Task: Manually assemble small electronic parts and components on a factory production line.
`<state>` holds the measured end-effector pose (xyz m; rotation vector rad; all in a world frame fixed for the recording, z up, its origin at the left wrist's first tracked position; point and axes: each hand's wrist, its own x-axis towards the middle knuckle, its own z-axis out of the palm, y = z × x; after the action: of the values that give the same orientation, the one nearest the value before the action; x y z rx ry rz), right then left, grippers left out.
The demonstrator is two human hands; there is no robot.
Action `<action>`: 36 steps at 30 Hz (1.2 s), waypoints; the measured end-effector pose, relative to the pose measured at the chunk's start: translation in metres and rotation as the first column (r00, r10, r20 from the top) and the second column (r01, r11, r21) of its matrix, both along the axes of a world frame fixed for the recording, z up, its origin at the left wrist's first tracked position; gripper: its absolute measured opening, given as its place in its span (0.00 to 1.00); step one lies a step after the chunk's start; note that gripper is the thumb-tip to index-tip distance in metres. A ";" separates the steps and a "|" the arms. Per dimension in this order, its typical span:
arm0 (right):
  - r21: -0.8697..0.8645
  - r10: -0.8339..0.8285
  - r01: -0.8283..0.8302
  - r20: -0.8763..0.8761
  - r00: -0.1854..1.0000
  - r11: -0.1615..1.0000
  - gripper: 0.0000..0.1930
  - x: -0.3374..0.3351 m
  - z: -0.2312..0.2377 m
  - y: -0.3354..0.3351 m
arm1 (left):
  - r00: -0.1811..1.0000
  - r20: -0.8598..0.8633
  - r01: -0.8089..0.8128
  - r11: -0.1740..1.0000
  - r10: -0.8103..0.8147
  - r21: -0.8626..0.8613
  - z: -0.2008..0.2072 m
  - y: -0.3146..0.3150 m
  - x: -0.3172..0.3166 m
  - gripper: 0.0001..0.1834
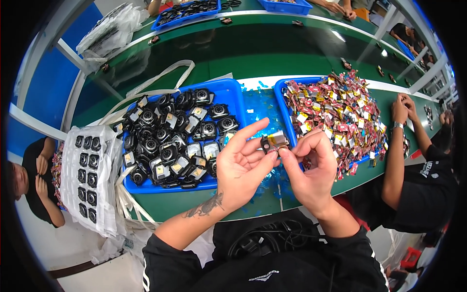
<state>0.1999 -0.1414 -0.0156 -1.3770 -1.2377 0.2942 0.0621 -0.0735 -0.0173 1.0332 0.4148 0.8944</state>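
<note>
In front of me, between two trays, a small black watch case (pixel 266 144) with a shiny silver-and-amber piece (pixel 278 138) at its side is held up. My left hand (pixel 239 168) grips the case between thumb and fingers, forefinger raised. The thumb and forefinger of my right hand (pixel 315 170) are pinched at the piece's lower edge; exactly what they grip is partly hidden. Left of my hands, a blue tray (pixel 238 100) is heaped with black watch cases (pixel 169 153). To the right, another blue tray (pixel 280 95) is piled with small red, yellow and white battery-like parts (pixel 335 114).
Blue film scraps (pixel 260 104) litter the green bench between the trays. A conveyor (pixel 233 41) carrying scattered parts runs beyond. White foam trays of watch cases (pixel 87 173) stand at left. A co-worker's hands (pixel 403 107) are at right; another person (pixel 39 180) sits at far left.
</note>
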 end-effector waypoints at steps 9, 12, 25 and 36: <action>-0.177 0.131 -0.150 -0.114 0.985 0.973 0.17 0.001 0.017 0.004 | 0.998 0.003 -0.058 0.997 0.058 0.056 -0.001 -0.003 -0.001 0.26; -0.201 0.167 -0.190 -0.125 0.978 0.961 0.16 0.004 0.025 0.009 | 0.996 0.054 -0.075 0.997 0.075 0.000 0.001 -0.003 -0.001 0.26; -0.419 0.386 -0.413 -0.153 0.910 0.809 0.22 0.037 0.051 0.112 | 0.875 -0.064 -0.362 0.736 0.480 0.573 -0.011 -0.002 -0.004 0.39; -0.798 0.290 0.137 0.365 0.885 0.587 0.27 0.133 -0.019 0.275 | 0.916 0.225 -0.177 -0.167 0.332 0.970 -0.020 -0.008 0.003 0.29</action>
<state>0.3334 0.1332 -0.0343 -2.2996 -1.6638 0.6941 0.0648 -0.0817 -0.0376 2.5838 -0.1435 1.6151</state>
